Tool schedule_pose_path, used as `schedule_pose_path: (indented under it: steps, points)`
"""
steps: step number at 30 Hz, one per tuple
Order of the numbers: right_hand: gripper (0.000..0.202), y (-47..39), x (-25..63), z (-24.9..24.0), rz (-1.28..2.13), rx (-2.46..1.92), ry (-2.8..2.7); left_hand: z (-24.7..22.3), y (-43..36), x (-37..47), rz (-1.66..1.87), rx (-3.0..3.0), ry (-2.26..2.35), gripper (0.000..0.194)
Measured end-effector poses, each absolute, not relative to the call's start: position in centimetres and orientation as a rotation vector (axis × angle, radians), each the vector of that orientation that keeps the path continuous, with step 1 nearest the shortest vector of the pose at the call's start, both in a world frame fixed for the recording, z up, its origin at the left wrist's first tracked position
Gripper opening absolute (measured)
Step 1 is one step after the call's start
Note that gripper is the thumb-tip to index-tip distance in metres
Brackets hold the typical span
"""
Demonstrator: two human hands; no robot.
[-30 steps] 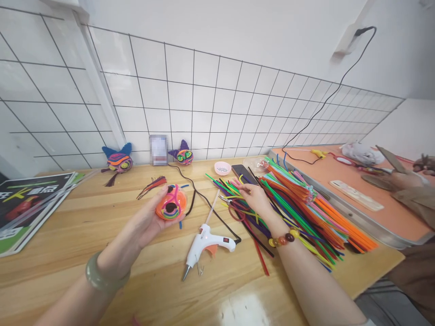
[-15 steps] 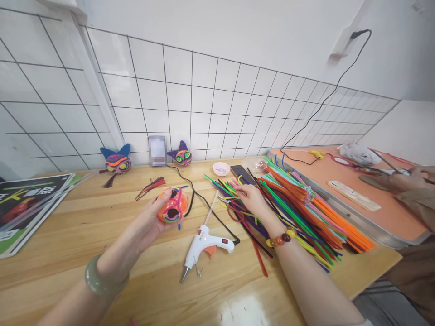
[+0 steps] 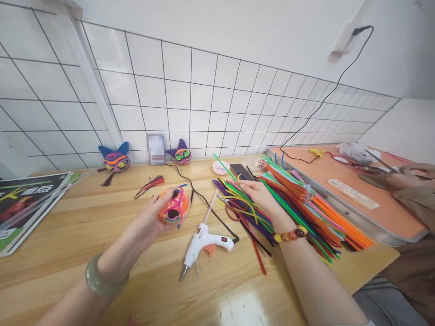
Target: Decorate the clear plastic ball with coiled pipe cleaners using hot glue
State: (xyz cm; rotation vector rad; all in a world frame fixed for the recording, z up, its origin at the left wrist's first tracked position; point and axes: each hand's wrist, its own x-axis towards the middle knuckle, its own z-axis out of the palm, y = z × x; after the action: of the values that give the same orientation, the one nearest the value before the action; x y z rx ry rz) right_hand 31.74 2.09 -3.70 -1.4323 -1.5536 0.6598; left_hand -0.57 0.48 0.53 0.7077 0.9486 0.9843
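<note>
My left hand (image 3: pixel 152 222) is wrapped round an orange ball (image 3: pixel 181 203) decorated with coloured pipe cleaners and two dark round spots. On the right, my right hand (image 3: pixel 260 195) pinches a green pipe cleaner (image 3: pixel 224 166), which points up and to the left. Below that hand lies a loose pile of pipe cleaners (image 3: pixel 251 213) in purple, yellow, red and other colours. Small pliers (image 3: pixel 222 198) rest at the pile's left edge. A white glue gun (image 3: pixel 204 244) lies between my forearms, its metal tip toward me.
Two eared, colourful figures (image 3: pixel 116 161) stand by the wall grid. Nearby are a pink bowl (image 3: pixel 221 168), a phone (image 3: pixel 240 172) and a black cable. Magazines (image 3: pixel 30 203) lie left. A person's hands (image 3: pixel 408 176) work above the orange tray (image 3: pixel 387 217) at right.
My right hand has moved slightly right and down, and a green pipe cleaner now sticks out from its fingers, raised above the pile. My left hand still holds the ball.
</note>
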Motion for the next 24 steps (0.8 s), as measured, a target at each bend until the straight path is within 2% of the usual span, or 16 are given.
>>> schedule_pose_path:
  steps: [4,10,12,15,20,24]
  points:
    - [0.036,1.6,32.8,-2.8,0.789,-1.356,-1.403,0.4,0.5,-0.6,0.984,0.745,0.923,0.023]
    - [0.024,1.1,31.9,-1.7,0.862,-1.168,-1.247,0.4,0.4,-0.6,0.973,0.798,0.906,0.024]
    - [0.03,0.8,30.9,-1.4,0.906,-1.109,-1.242,0.5,0.3,-0.6,0.96,0.821,0.905,0.025]
    - [0.038,0.1,28.9,-1.0,0.981,-1.034,-1.273,0.5,-0.1,-0.4,0.94,0.926,0.931,0.035]
    - [0.025,-1.4,26.1,-0.5,1.163,-0.988,-1.336,0.8,-0.8,-0.1,0.91,1.219,1.03,0.062]
    - [0.034,-2.5,25.3,-0.2,1.25,-0.977,-1.368,1.1,-1.2,0.3,0.833,1.346,1.005,0.069]
